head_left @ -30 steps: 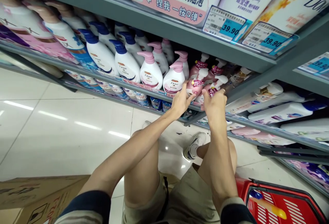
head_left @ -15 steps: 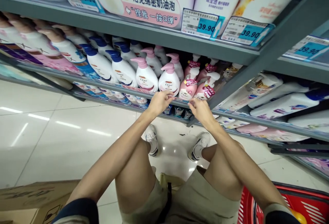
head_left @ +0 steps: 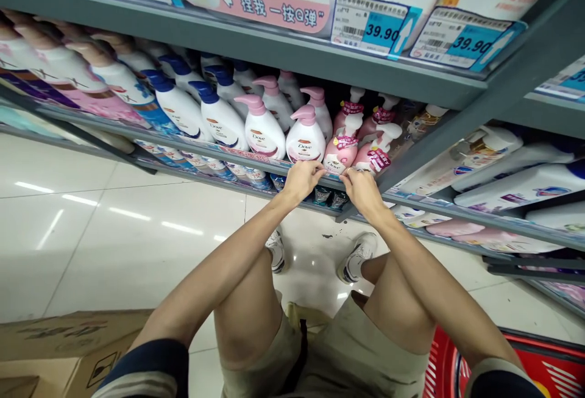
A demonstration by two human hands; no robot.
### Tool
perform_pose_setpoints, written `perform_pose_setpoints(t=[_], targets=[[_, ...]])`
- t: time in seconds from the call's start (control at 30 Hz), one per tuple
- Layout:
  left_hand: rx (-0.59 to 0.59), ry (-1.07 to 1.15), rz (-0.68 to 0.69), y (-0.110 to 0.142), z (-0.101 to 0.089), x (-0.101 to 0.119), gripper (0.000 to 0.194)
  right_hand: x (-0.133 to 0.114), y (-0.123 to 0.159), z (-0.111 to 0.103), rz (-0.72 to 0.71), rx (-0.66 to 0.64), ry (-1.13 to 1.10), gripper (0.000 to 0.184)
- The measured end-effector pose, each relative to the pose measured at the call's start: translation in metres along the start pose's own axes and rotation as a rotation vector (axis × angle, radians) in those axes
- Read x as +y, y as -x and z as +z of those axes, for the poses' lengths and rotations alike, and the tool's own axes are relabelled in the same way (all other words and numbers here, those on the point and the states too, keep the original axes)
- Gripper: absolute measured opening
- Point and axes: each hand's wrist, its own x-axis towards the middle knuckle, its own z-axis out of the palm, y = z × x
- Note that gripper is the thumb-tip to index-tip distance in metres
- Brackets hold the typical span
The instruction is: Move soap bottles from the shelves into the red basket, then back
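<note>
My left hand (head_left: 303, 180) is closed, with thumb and fingers pinched at the front edge strip (head_left: 333, 175) of the middle shelf. A short way to the right, my right hand (head_left: 363, 192) pinches the same strip. Whether a label lies under the fingertips is too small to tell. Directly behind the hands stand a pink Dove pump bottle (head_left: 340, 153) and a second pink pump bottle (head_left: 372, 155), both with white pumps and magenta neck tags. A white Dove bottle with a pink pump (head_left: 305, 141) is upright behind my left hand.
Blue-pump bottles (head_left: 223, 119) fill the shelf leftward. Above, the upper shelf (head_left: 274, 38) carries price tags (head_left: 370, 27). A grey upright (head_left: 425, 148) divides the bays. A cardboard box (head_left: 68, 343) is at lower left, a red basket (head_left: 525, 355) at lower right.
My hands have come closer together along the shelf edge, the left one moving right. The view has shifted slightly, and the bottles keep their places.
</note>
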Motion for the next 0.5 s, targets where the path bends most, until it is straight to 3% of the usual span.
perform_pose_setpoints(t=[0.2,0.33,0.5], targets=[[-0.033,0.0,0.011,0.002,-0.008,-0.002,0.021,-0.004,0.0,-0.003,-0.012,-0.032,0.102,0.034],[-0.079,-0.119,0.056,0.006,-0.012,0.0,0.025,-0.001,0.006,-0.003,-0.016,-0.01,0.082,0.028],[-0.173,-0.191,0.062,-0.004,-0.014,0.024,0.028,0.01,0.005,-0.008,0.055,-0.001,0.129,0.033]])
